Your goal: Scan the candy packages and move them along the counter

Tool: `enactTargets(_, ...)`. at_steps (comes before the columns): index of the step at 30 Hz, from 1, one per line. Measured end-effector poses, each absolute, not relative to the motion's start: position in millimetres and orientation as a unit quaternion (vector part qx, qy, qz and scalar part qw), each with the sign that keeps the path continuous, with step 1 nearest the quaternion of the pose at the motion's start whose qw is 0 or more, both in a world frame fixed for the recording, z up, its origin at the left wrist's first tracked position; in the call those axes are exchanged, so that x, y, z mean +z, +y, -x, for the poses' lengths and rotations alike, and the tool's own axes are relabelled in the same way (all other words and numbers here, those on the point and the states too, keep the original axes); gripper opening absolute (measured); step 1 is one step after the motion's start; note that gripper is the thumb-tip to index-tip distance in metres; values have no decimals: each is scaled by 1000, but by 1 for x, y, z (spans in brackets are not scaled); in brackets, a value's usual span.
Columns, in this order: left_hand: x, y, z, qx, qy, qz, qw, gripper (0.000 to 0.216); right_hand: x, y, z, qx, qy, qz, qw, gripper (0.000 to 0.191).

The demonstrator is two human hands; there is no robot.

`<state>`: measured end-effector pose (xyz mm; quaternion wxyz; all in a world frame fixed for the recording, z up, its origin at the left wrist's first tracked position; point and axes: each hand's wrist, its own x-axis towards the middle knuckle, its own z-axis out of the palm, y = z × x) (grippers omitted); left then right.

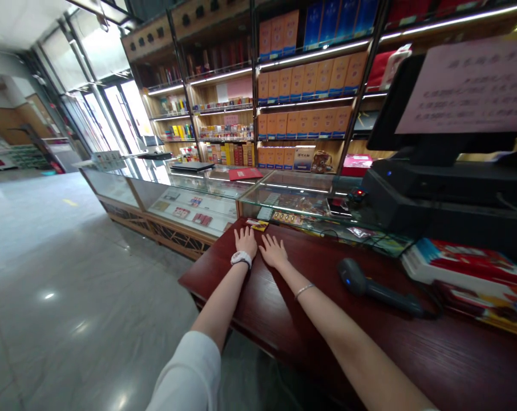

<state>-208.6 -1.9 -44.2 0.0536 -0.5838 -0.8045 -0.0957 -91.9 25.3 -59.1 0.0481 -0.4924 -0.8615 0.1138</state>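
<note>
My left hand [245,242] lies flat near the far left corner of the dark red wooden counter [301,337], fingers spread and holding nothing. Just beyond its fingertips is a small yellow packet [257,225]. Beside it my right hand [273,251] rests palm down with its fingers apart, also with nothing in it. A white watch [241,260] is on my left wrist and a thin bracelet [304,290] on my right. To the right of my right forearm a black barcode scanner [376,288] lies on the wood, a blue light glowing on it.
Glass display cases [198,197] run along the far side, with a red folder [245,173] on top. At right stand a monitor [395,108] with a pink paper sheet [472,85] and a stack of colourful boxes [472,274]. Shelves of orange boxes [312,80] line the wall.
</note>
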Motion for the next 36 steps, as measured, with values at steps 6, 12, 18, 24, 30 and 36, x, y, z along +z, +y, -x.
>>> enactTargets(6, -39, -26, 185, -103, -798, 590, 72, 60, -54, 0, 47, 70, -887, 447, 88, 63)
enactTargets(12, -39, -47, 144, -131, -783, 604, 74, 62, -27, -30, -6, 21, -895, 419, 152, 64)
enactTargets(18, -30, -68, 89, -162, -725, 663, 95, 61, -8, -53, -70, -13, -878, 438, 191, 62)
enactTargets(24, -15, -81, 35, -187, -661, 721, 94, 60, -10, -65, -140, -34, -844, 489, 217, 62)
enactTargets(30, -4, -87, -21, -204, -586, 780, 79, 58, -20, -72, -200, -60, -808, 544, 218, 63)
enactTargets(36, -2, -84, -74, -229, -507, 828, 70, 53, -29, -75, -256, -106, -772, 573, 253, 62)
